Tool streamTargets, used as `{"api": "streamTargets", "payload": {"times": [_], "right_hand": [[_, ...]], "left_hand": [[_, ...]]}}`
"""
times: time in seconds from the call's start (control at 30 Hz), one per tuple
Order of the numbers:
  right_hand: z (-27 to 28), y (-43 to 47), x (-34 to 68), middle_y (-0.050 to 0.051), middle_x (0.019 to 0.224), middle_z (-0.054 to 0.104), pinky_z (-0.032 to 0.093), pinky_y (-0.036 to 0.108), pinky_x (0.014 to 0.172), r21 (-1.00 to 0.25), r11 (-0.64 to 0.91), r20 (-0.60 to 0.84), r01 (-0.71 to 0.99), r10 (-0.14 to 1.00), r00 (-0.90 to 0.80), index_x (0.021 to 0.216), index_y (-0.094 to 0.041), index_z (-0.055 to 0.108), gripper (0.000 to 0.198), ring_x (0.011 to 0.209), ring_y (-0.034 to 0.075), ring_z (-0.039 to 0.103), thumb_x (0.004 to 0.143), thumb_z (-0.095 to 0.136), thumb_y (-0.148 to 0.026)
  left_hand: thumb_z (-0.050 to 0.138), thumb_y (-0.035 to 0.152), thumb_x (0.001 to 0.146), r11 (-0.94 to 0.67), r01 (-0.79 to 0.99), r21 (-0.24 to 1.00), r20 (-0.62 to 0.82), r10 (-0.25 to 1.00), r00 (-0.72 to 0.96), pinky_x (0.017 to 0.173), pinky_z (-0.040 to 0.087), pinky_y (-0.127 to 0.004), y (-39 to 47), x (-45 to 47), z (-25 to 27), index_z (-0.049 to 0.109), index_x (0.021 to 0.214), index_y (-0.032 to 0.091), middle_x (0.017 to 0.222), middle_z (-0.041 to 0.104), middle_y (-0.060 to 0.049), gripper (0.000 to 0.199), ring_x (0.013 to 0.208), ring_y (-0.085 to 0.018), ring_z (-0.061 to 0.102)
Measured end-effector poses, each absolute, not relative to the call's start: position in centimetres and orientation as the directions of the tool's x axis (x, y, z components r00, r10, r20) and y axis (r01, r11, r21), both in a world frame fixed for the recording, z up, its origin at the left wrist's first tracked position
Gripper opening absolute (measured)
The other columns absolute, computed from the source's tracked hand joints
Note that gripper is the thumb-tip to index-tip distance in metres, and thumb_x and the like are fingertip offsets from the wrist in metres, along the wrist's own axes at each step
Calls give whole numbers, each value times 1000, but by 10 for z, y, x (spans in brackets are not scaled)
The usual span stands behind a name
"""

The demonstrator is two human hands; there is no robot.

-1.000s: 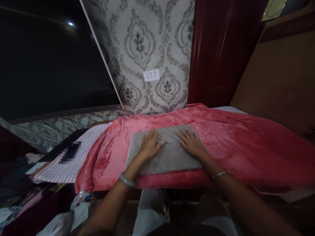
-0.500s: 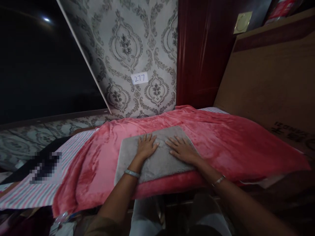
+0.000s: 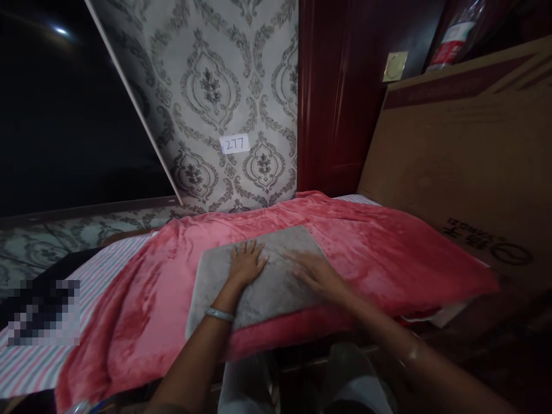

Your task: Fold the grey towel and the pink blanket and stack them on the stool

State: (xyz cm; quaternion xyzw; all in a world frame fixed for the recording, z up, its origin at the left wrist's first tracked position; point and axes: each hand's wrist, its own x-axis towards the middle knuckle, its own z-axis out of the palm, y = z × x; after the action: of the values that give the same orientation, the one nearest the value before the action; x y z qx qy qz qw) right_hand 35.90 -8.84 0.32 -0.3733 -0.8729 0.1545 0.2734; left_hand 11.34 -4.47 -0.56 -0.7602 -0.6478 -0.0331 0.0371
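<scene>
A grey plush mat (image 3: 276, 287), roughly rectangular and flat, lies on a red-pink fleece blanket (image 3: 159, 287). My left hand (image 3: 246, 264) rests palm down on the mat's left half, its fingers spread and holding nothing. Over the right half is my right hand (image 3: 317, 273), smeared by motion, with its fingers stretched out and nothing seen in them. Whether the right palm touches the mat, I cannot tell. Light creases run across the mat between the two hands.
A striped cloth (image 3: 107, 270) shows under the blanket at the left. Behind stand a dark screen (image 3: 77, 115) and a patterned wall with a "277" label (image 3: 234, 144). A large cardboard box (image 3: 466, 155) leans at the right, a bottle (image 3: 452, 46) above it.
My right hand has gone from lying flat on the mat to a blurred sweep over it. My left hand stays flat on the mat. The view has shifted to the right.
</scene>
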Motion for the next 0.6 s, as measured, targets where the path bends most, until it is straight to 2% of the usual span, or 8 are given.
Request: {"api": "streamTargets", "payload": {"times": [0.1,0.17,0.27,0.4,0.6], "right_hand": [[18,-33,339,10,160,37,25,48,121,-360,579,342,732,812,-474,157,-19,32,60,148,26,31,101,36,-40],[11,-10,329,8,163,31,20,54,121,-278,518,273,809,850,-450,158,-23,32,59,150,29,26,102,34,-42],[-11,3,321,6,162,35,19,59,119,-188,519,175,834,853,-491,154,-30,40,54,149,31,29,103,30,-46],[-30,4,324,5,161,36,19,59,118,-166,530,169,832,846,-505,153,-32,40,54,148,31,30,103,28,-48],[-27,5,325,5,162,35,19,59,119,-168,522,151,836,852,-501,154,-32,40,55,148,31,29,103,27,-49]], "left_hand": [[29,54,100,-157,987,-23,108,982,158,118,22,-64,-46,113,-6,36,154,29,163,32,-7,60,151,-35,25],[29,54,100,-160,987,-21,112,981,161,118,23,-63,-46,113,-7,36,154,30,163,32,-7,60,151,-35,26],[30,54,100,-160,987,-19,128,979,161,118,23,-63,-47,112,-8,37,154,31,162,34,-7,59,150,-34,26],[30,55,100,-157,988,-12,151,976,157,118,22,-62,-49,113,-11,38,153,32,162,35,-6,59,151,-34,26],[29,56,99,-93,996,-1,111,989,93,119,21,-62,-53,106,-8,37,154,27,163,33,-8,63,151,-35,25]]}}
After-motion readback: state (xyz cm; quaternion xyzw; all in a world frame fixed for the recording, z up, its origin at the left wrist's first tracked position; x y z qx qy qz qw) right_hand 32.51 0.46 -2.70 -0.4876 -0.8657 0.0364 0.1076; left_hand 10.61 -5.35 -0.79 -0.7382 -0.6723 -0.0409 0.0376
